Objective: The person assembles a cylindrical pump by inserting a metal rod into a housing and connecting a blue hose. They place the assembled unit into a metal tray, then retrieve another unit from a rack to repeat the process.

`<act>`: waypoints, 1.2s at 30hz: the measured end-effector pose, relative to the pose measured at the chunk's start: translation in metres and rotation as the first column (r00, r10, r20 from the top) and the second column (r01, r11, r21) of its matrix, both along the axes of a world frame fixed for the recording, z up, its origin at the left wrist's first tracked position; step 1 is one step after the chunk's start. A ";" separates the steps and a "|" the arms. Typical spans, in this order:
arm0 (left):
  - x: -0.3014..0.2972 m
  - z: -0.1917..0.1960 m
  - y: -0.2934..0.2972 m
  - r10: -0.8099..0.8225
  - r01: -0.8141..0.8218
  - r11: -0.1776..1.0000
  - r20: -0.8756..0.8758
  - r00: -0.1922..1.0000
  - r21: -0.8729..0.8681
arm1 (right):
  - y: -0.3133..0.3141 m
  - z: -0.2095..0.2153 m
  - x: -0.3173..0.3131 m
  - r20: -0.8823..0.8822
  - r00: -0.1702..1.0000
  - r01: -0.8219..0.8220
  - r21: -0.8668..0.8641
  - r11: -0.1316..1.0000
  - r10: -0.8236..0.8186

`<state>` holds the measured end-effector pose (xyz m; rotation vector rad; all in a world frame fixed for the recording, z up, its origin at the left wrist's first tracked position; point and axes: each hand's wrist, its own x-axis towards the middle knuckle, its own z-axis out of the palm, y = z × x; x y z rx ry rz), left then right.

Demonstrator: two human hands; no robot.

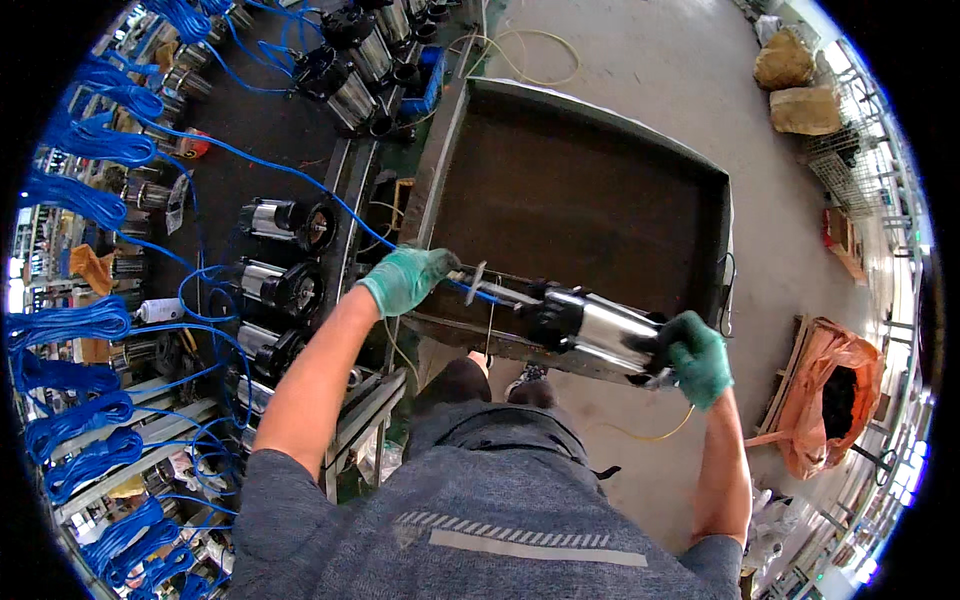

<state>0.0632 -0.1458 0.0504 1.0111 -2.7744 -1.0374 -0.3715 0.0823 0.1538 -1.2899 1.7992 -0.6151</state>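
Note:
A steel-and-black cylindrical pump (610, 330) is held nearly level over the near edge of a large dark metal tank (600, 105). My right hand (697, 360), in a green glove with dark fingers, is closed round the pump's black right end. A slim metal fitting (512, 293) with a crosspiece sticks out of the pump's left end. My left hand (410, 280), gloved likewise, is closed at the fitting's outer end; its fingertips are partly hidden. A blue cable (330, 188) runs from the left side to my left hand and shows again beside the fitting.
Several similar pumps (285, 222) lie on the dark bench to the left, with coiled blue cables (85, 327) beyond. More pumps (345, 85) stand beside a blue crate (432, 80) at the far left. An orange sack (815, 440) sits at right; a thin hose (655, 437) crosses the floor.

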 end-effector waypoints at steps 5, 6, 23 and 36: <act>0.023 0.033 -0.030 0.068 -0.039 0.990 0.220 0.973 -0.134 | -0.012 0.013 -0.051 -0.104 0.984 0.140 -0.072 0.988 -0.147; 0.026 0.033 -0.036 0.039 0.018 0.972 0.236 0.971 -0.236 | -0.018 0.009 -0.058 -0.209 0.968 0.131 -0.065 0.989 -0.141; -0.034 -0.063 -0.023 0.276 -0.268 0.888 -0.034 0.961 -0.373 | -0.171 -0.130 -0.004 -0.670 0.683 -0.040 0.364 0.930 0.291; -0.058 -0.062 -0.033 0.632 -0.568 0.772 0.242 0.736 -0.286 | -0.191 -0.202 0.015 -0.668 0.726 -0.063 0.167 0.984 0.160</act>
